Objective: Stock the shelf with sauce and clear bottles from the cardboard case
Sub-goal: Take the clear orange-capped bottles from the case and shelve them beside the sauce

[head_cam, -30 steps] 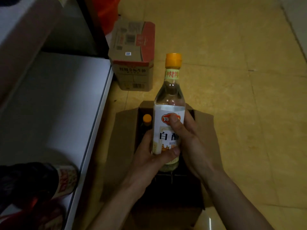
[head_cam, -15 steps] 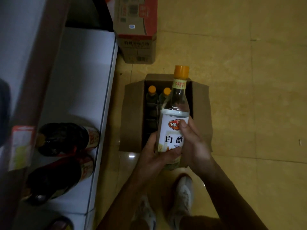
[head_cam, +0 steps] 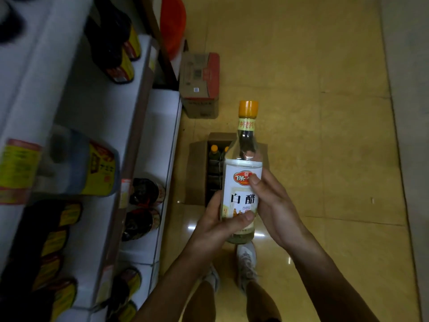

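A clear bottle (head_cam: 242, 182) with an orange cap and a white label is held upright in front of me, above the floor. My left hand (head_cam: 218, 226) grips its lower body from the left, thumb across the label's bottom. My right hand (head_cam: 271, 205) holds it from the right, thumb on the red logo. Behind and below it, the open cardboard case (head_cam: 197, 173) sits on the floor with two orange-capped bottles (head_cam: 214, 151) showing inside. White shelves (head_cam: 157, 140) stand on the left, holding dark sauce bottles (head_cam: 144, 205).
A closed printed carton (head_cam: 200, 84) sits on the floor beyond the case, with an orange object (head_cam: 173, 24) behind it. A large jug (head_cam: 88, 163) and more dark bottles fill the upper shelves. My shoes (head_cam: 246, 263) stand on the yellow tiled floor, which stretches open to the right.
I have stood up: the case now lies further below and upper shelf levels have come into view. The bottle rose with both hands, and the grip looks the same.
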Demonstrator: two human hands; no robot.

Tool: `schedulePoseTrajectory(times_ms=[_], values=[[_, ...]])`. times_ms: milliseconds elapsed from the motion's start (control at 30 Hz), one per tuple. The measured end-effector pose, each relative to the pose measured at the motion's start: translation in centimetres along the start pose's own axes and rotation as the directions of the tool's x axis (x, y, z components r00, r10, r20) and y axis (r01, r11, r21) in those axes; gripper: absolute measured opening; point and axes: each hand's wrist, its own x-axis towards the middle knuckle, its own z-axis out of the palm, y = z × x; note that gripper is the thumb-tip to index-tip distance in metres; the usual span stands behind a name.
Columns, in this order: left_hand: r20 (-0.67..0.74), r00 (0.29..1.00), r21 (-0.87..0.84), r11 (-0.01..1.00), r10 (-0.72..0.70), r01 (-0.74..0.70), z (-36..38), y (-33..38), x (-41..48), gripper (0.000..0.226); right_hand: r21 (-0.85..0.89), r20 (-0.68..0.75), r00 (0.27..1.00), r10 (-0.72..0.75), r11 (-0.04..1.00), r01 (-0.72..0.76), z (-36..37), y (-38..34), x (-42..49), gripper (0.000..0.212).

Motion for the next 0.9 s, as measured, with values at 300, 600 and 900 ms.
schedulePoseTrajectory(times_ms=[300, 600, 900], values=[[-0.016, 0.995, 0.016, 0.995, 0.096, -0.095, 5.2, 11.1, -9.2, 0.056, -0.049, 0.061, 0.996, -0.065, 0.997, 0.068, 2.3, -14.3, -6.9, 0.047], [-0.050, 0.965, 0.034, 0.966, 0.257, -0.256, 9.0, 20.3, -17.6, 0.053, -0.126, 0.240, 0.940, -0.243, 0.952, 0.278, 5.2, -26.5, -12.7, 0.045], [-0.178, 0.874, -0.018, 0.886, 0.453, -0.463, 9.2, 26.4, -24.7, 0.055, -0.138, 0.459, 0.811, -0.363, 0.873, 0.468, 10.5, -34.6, -15.9, 0.046]])
